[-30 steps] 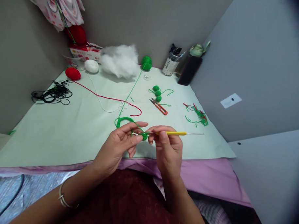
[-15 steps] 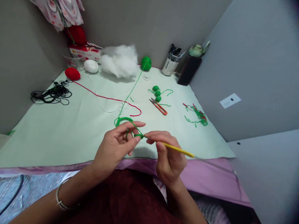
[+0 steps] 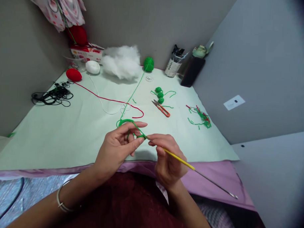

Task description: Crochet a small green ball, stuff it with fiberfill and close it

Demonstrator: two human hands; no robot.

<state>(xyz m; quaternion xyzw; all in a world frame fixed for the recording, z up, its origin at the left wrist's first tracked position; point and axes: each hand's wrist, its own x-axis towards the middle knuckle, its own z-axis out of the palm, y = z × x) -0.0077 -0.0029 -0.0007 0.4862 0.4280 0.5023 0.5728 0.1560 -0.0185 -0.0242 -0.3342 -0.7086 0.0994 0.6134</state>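
My left hand [image 3: 119, 144] pinches a small piece of green crochet work [image 3: 140, 137] between thumb and fingers, its index finger stretched out with green yarn [image 3: 138, 129] running over it. In my right hand [image 3: 169, 158] is a crochet hook [image 3: 180, 159] with a yellow grip, held like a pen; its tip meets the green work at my left fingertips. The hook's rear metal end points down to the right. From the hands the green strand leads back to a green yarn ball [image 3: 148, 64] by the wall.
Orange thread snips [image 3: 162, 109] lie beyond my hands, beside small green crocheted balls [image 3: 160, 95]. Yarn scraps [image 3: 203, 118] lie right; black cord [image 3: 55, 94] left. Behind stand red yarn [image 3: 74, 75], white yarn [image 3: 92, 67], white stuffing [image 3: 122, 62], a pen cup [image 3: 173, 65] and a phone [image 3: 192, 71].
The hook has tilted, its rear end swinging downward, and my right hand has shifted slightly left. My left hand keeps its hold almost in place.
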